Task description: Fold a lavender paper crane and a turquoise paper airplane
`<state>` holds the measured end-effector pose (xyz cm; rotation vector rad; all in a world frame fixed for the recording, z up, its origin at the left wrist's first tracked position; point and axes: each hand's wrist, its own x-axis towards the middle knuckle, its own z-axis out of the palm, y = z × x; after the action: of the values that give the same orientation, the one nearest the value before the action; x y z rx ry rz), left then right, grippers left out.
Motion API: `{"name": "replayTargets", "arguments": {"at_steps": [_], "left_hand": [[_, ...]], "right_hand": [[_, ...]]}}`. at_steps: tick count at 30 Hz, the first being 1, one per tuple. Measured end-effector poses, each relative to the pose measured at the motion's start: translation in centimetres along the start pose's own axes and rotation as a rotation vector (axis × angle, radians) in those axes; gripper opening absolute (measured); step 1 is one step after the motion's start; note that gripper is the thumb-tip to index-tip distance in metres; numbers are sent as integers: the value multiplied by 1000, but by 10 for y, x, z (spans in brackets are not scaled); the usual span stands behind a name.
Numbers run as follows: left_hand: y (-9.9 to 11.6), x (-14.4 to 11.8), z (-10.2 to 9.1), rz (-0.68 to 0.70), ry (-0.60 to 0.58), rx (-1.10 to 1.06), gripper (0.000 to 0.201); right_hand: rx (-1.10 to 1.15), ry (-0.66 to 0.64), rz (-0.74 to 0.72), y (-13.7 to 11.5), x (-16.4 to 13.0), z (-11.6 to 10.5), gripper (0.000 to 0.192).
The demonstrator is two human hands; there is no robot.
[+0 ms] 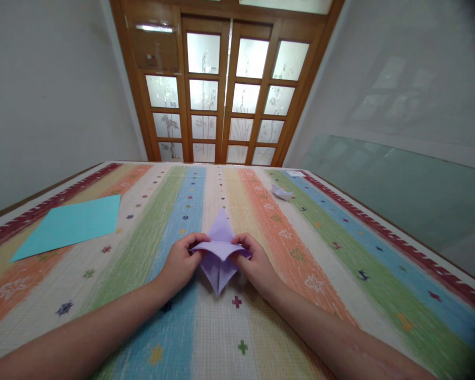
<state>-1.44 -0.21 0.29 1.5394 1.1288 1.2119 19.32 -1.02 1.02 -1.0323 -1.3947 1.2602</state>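
A folded piece of purple origami paper (220, 232) is held between both hands over the middle of the table. One point of it rises away from me, another points down toward me, and a flap bulges across its centre. My left hand (184, 258) pinches the left corner between thumb and fingers. On the opposite corner, my right hand (257, 261) has the same kind of pinch. The fingertips cover both side corners, and part of each thumb is hidden under the flap.
A flat turquoise sheet of paper (71, 224) lies on the left of the striped tablecloth (142, 274). A small pale folded paper (282, 193) sits at the back right, with a white slip (296, 173) beyond it. Wooden glazed doors (225, 89) stand behind the table.
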Motion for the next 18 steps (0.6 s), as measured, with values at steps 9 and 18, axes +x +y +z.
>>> {"name": "replayTargets", "arguments": {"at_steps": [9, 18], "left_hand": [[5, -3, 1, 28, -49, -19, 27], [1, -6, 4, -46, -159, -240, 49]], "right_hand": [[-2, -45, -1, -4, -1, 2, 19], [21, -11, -14, 8, 3, -1, 36]]}}
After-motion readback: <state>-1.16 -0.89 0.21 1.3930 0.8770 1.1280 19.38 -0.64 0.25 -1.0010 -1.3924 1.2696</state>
